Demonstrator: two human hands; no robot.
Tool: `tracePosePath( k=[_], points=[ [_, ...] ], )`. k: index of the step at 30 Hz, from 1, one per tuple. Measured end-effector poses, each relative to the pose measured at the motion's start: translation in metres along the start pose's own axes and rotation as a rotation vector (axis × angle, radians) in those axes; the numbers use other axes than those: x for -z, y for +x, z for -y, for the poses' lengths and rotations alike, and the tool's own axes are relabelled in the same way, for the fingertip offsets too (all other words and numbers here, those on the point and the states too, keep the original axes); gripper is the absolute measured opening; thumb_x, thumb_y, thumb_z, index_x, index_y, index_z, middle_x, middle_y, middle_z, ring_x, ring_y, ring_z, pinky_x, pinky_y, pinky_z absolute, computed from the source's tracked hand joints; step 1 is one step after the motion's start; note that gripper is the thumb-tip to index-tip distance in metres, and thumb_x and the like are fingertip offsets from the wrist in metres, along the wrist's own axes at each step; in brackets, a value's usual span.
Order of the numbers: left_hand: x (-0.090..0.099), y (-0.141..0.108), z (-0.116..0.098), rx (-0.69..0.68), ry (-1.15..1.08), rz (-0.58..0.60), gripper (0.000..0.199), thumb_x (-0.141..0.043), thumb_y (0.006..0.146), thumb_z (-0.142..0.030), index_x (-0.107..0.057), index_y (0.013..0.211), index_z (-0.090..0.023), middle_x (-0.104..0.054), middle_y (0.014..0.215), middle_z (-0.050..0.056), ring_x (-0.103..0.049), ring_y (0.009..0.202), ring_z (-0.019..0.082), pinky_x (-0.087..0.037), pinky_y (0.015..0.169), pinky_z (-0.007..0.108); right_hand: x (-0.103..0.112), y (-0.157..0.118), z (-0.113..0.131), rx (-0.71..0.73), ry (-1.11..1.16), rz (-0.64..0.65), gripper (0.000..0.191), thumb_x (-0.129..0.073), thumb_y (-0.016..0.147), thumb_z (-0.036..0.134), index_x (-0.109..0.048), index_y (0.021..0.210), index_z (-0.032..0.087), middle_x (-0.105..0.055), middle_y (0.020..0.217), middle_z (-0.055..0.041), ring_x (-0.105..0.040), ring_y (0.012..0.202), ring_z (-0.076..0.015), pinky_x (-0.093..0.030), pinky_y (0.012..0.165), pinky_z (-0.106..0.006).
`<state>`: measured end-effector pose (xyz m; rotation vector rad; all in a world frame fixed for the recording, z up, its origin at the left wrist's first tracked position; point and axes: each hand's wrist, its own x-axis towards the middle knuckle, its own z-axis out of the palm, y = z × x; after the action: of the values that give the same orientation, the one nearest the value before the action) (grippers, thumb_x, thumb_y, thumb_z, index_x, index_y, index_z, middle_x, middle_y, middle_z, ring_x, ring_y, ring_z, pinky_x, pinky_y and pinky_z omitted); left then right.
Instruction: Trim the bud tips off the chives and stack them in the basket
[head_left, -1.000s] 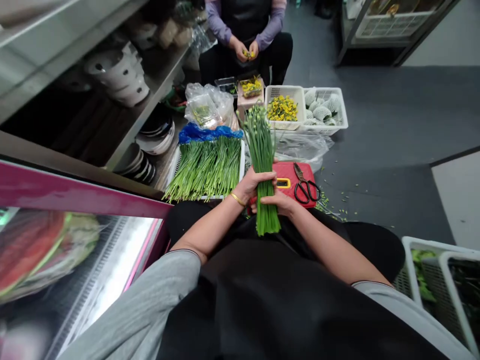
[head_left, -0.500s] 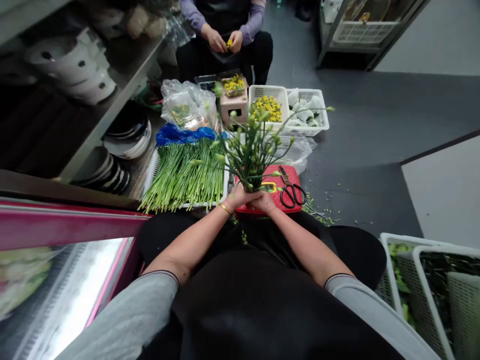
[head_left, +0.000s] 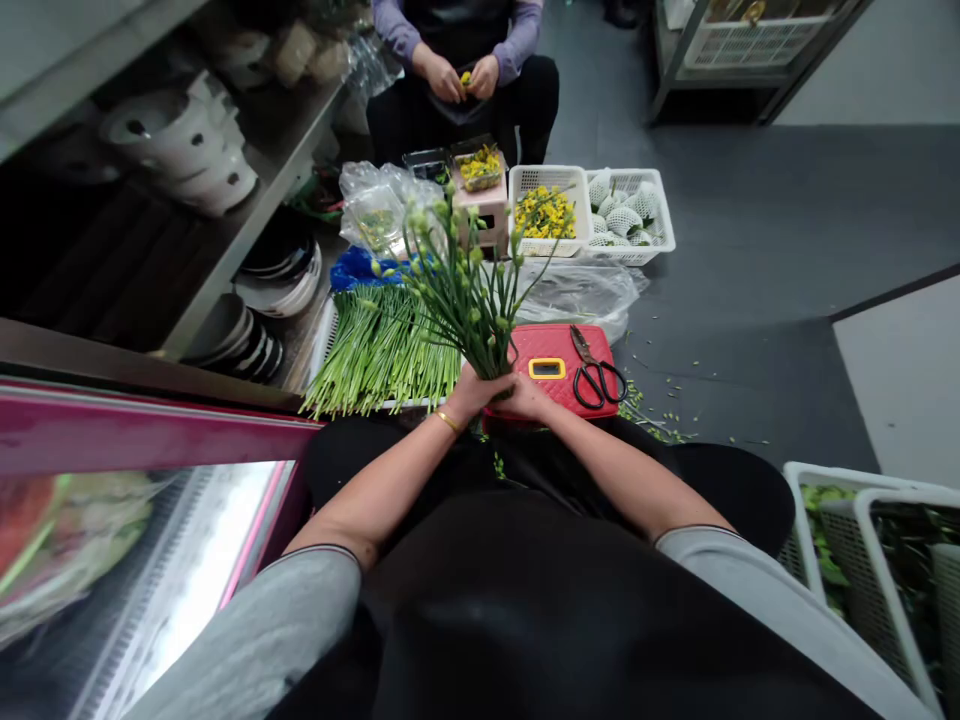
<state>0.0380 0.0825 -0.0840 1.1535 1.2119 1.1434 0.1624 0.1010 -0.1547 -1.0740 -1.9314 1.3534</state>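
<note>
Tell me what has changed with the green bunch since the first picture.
The bunch of green stems, compact and near upright a second ago, now leans left with its budded tips fanned out; its lower ends no longer show. The left hand and right hand hold it throughout. The scissors stay on the red box.

Both arms reach forward and inward, meeting in front of the body. The left forearm point(head_left: 382, 475) slants up to the right and the right forearm point(head_left: 607, 450) up to the left, both bare below short grey sleeves point(head_left: 300, 600). The elbows are bent only a little. The left hand point(head_left: 476, 388) is curled into a grip, and the right hand point(head_left: 526, 397) presses close against it, the two touching. Most of the fingers are hidden from this view. A gold bangle point(head_left: 448, 421) circles the left wrist point(head_left: 441, 430).
</note>
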Motion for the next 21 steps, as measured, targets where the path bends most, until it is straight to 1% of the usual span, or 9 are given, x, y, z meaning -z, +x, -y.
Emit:
tracePosePath(
  k=[3, 6, 9, 11, 13, 14, 16, 19, 21],
  points=[
    [-0.029, -0.023, -0.009, 0.070, -0.170, 0.134, 0.034, -0.080, 0.053, -0.034, -0.060, 0.074, -0.014, -0.062, 0.071, -0.001, -0.057, 0.066, 0.012, -0.050, 0.068, 0.028, 0.020, -0.055, 0.005, -0.029, -0.017, 0.025, 0.053, -0.074, 0.064, 0.034, -0.061, 0.110, 0.010, -0.068, 0.095, -0.0092, -0.065, 0.089, -0.0240, -0.053, 0.080, -0.039],
    [-0.047, -0.024, -0.040, 0.046, -0.295, 0.246, 0.032, -0.079, 0.055, -0.032, -0.059, 0.073, -0.014, -0.061, 0.069, -0.001, -0.058, 0.065, 0.012, -0.050, 0.067, 0.028, 0.050, -0.079, 0.028, -0.033, -0.054, -0.006, 0.067, -0.075, 0.063, 0.038, -0.054, 0.122, 0.013, -0.065, 0.106, -0.0095, -0.061, 0.101, -0.0266, -0.050, 0.089, -0.043],
    [-0.045, -0.009, -0.078, -0.068, -0.319, 0.271, 0.031, -0.077, 0.057, -0.033, -0.060, 0.076, -0.015, -0.061, 0.069, -0.001, -0.060, 0.065, 0.013, -0.050, 0.067, 0.028, 0.067, -0.064, 0.058, 0.028, -0.071, -0.107, 0.076, -0.079, 0.058, 0.041, -0.052, 0.124, 0.015, -0.063, 0.109, -0.0082, -0.060, 0.103, -0.0274, -0.050, 0.090, -0.043],
    [-0.038, 0.000, -0.096, -0.161, -0.244, 0.241, 0.031, -0.077, 0.057, -0.032, -0.061, 0.078, -0.015, -0.062, 0.071, -0.001, -0.061, 0.066, 0.014, -0.051, 0.069, 0.029, 0.064, -0.044, 0.071, 0.049, -0.056, -0.186, 0.073, -0.078, 0.058, 0.042, -0.053, 0.121, 0.015, -0.063, 0.107, -0.0082, -0.061, 0.101, -0.0267, -0.050, 0.089, -0.043],
    [-0.029, 0.003, -0.102, -0.233, -0.125, 0.187, 0.032, -0.079, 0.056, -0.031, -0.063, 0.080, -0.015, -0.065, 0.075, 0.001, -0.062, 0.071, 0.015, -0.051, 0.073, 0.030, 0.051, -0.025, 0.075, 0.043, -0.043, -0.253, 0.064, -0.076, 0.060, 0.041, -0.056, 0.114, 0.014, -0.064, 0.103, -0.0090, -0.061, 0.097, -0.0253, -0.051, 0.087, -0.041],
    [-0.025, 0.003, -0.100, -0.262, -0.065, 0.160, 0.033, -0.079, 0.056, -0.030, -0.065, 0.082, -0.015, -0.067, 0.077, 0.002, -0.063, 0.074, 0.016, -0.051, 0.076, 0.031, 0.043, -0.017, 0.073, 0.042, -0.042, -0.279, 0.058, -0.075, 0.061, 0.039, -0.058, 0.110, 0.013, -0.065, 0.101, -0.0095, -0.062, 0.095, -0.0246, -0.051, 0.086, -0.040],
    [-0.018, 0.003, -0.086, -0.284, 0.028, 0.169, 0.036, -0.078, 0.057, -0.030, -0.067, 0.087, -0.015, -0.069, 0.080, 0.004, -0.064, 0.077, 0.018, -0.052, 0.079, 0.034, 0.027, -0.004, 0.063, 0.057, -0.049, -0.304, 0.045, -0.073, 0.062, 0.035, -0.061, 0.100, 0.014, -0.066, 0.096, -0.0100, -0.063, 0.089, -0.0234, -0.053, 0.081, -0.039],
    [-0.008, 0.006, -0.050, -0.273, 0.116, 0.193, 0.028, -0.076, 0.061, -0.031, -0.068, 0.084, -0.016, -0.071, 0.082, 0.006, -0.065, 0.077, 0.020, -0.052, 0.082, 0.036, 0.010, 0.005, 0.039, 0.088, -0.069, -0.292, 0.024, -0.071, 0.064, 0.030, -0.063, 0.081, 0.016, -0.067, 0.084, -0.0088, -0.063, 0.078, -0.0218, -0.055, 0.073, -0.038],
    [-0.005, 0.011, -0.024, -0.228, 0.171, 0.180, 0.026, -0.077, 0.060, -0.030, -0.068, 0.080, -0.016, -0.071, 0.081, 0.005, -0.065, 0.077, 0.020, -0.051, 0.084, 0.036, 0.004, 0.006, 0.023, 0.094, -0.080, -0.277, 0.019, -0.072, 0.064, 0.029, -0.062, 0.076, 0.017, -0.067, 0.078, -0.0067, -0.063, 0.076, -0.0211, -0.055, 0.073, -0.037]
  ],
)
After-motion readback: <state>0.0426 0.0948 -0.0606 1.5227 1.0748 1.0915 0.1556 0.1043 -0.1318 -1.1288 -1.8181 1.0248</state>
